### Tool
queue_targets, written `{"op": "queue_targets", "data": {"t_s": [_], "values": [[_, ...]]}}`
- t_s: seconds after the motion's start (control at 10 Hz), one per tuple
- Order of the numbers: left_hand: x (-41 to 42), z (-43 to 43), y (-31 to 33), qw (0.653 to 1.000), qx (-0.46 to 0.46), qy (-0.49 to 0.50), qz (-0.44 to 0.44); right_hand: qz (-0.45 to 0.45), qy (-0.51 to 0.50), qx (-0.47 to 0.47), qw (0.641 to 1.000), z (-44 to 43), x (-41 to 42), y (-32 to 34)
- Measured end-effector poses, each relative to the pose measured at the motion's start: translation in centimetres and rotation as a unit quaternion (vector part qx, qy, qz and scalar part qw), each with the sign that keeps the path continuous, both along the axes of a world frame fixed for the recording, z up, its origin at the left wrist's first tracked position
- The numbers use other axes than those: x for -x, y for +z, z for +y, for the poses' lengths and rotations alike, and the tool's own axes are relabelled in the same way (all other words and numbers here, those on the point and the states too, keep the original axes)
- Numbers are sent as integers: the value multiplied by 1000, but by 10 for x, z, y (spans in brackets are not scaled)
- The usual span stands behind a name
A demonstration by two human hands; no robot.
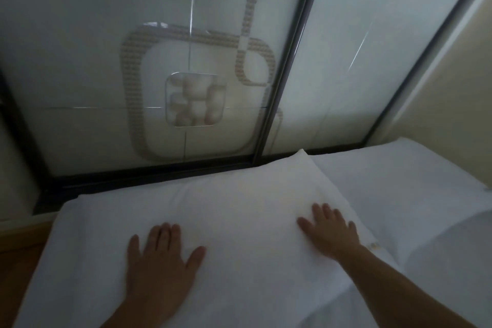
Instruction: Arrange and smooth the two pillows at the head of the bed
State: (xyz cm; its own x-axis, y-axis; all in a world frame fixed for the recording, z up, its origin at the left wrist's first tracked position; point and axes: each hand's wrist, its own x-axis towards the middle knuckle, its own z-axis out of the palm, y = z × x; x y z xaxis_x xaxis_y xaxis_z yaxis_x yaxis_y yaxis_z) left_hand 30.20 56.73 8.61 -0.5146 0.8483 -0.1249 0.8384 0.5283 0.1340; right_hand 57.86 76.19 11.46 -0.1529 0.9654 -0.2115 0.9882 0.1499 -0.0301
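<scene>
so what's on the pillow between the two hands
Nothing: in the head view, only bare white pillow lies between the left hand and the right hand.

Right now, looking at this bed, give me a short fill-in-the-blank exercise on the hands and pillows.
1. Both hands lie ____ on the near pillow, palms down.
2. The second pillow lies to the near pillow's ____.
3. The right hand reaches ____ toward the glass panel than the left hand.

Missing words: flat; right; farther

Two white pillows (pixel 226 208) (pixel 399 176) lie flat, side by side.
</scene>
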Motion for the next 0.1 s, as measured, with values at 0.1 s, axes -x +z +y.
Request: {"op": "queue_targets", "data": {"t_s": [0.1], "values": [[-7, -10, 23, 999, 4, -4, -43, 42, 56, -27, 997, -13, 9, 33]]}}
